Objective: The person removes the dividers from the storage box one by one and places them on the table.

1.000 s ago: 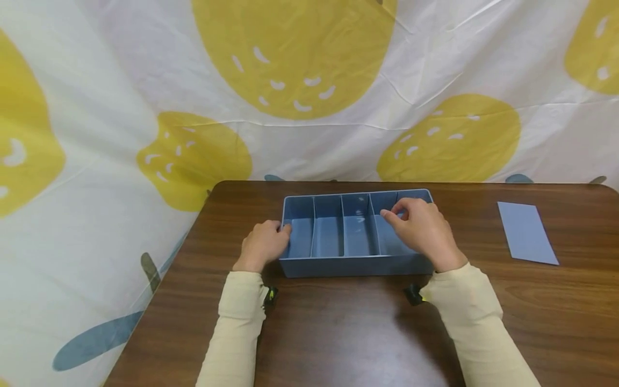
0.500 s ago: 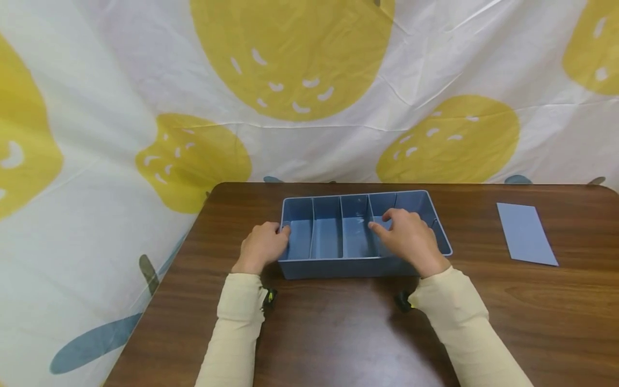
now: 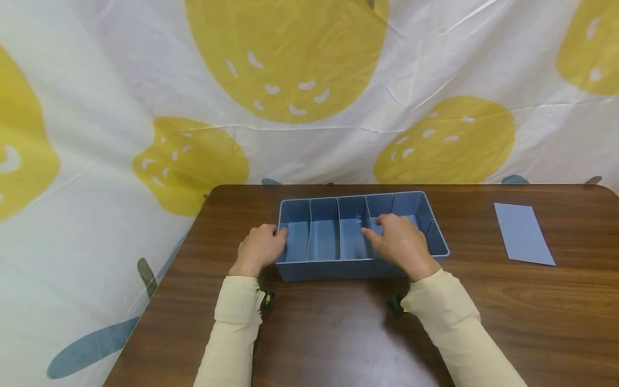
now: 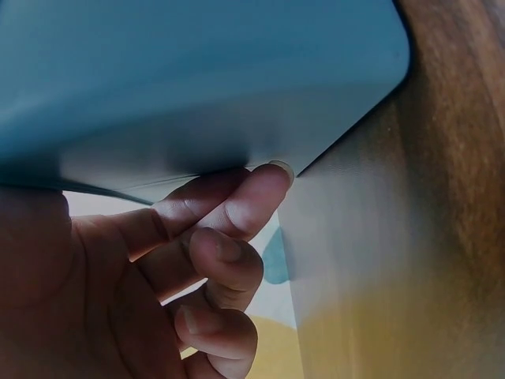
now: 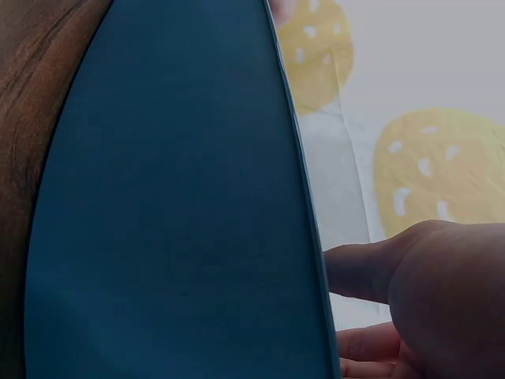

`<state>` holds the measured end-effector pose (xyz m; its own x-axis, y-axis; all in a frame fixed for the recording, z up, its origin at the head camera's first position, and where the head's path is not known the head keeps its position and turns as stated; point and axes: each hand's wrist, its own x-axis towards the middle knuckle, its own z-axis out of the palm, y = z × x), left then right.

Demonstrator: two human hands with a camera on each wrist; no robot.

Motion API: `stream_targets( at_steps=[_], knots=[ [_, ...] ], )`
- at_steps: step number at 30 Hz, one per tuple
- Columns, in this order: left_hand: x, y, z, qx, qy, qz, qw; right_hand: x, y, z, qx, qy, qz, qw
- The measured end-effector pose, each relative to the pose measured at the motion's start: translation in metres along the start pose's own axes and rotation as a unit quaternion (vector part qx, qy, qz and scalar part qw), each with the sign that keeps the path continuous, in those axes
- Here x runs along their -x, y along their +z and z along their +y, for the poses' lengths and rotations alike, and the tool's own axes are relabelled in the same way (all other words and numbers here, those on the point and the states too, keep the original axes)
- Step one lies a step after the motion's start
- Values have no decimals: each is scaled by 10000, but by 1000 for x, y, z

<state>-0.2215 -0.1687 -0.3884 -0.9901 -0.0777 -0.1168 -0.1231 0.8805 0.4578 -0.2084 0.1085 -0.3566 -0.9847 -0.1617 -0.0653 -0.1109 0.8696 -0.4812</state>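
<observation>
Toward the table's far edge (image 3: pixel 300 190), the left hand (image 3: pixel 258 248) pinches one end of the tray (image 3: pixel 333 270), ideally steadying it while the right hand (image 3: pixel 400 242), thumb and fingers parted, apparently empty, works gently.

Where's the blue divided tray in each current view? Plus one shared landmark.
Head: blue tray, centre, below mid-height.
Left wrist: across the top, left to right of centre.
Right wrist: broad band left of centre, top to bottom.
Shared landmark: wooden table.
</observation>
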Motion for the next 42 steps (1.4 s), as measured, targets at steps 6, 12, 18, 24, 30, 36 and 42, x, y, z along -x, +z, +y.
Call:
stream_targets(
  at_steps=[6, 12, 18, 24, 30, 36, 42],
  knots=[
    [0, 0, 0, 30, -4, 24, 10000, 0, 3, -3, 131, -133, 137, 9997],
    [0, 1, 0, 9, 9, 28, 10000, 1, 7, -5, 199, -216, 175, 9994],
    [0, 2, -1, -8, -6, 58, 10000, 1, 8, -5, 236, -158, 169, 9995],
    [0, 2, 0, 14, 52, 53, 10000, 2, 6, -4, 311, -30, 116, 9994],
    [0, 1, -2, -19, -16, 45, 10000, 1, 7, -5, 357, 3, -26, 9994],
    [-2, 3, -2, -21, 5, 24, 10000, 1, 7, -5, 349, 85, -64, 9993],
    [-2, 4, 1, -92, 74, 18, 9999, 3, 5, -3, 373, 131, -66, 9992]
  ],
)
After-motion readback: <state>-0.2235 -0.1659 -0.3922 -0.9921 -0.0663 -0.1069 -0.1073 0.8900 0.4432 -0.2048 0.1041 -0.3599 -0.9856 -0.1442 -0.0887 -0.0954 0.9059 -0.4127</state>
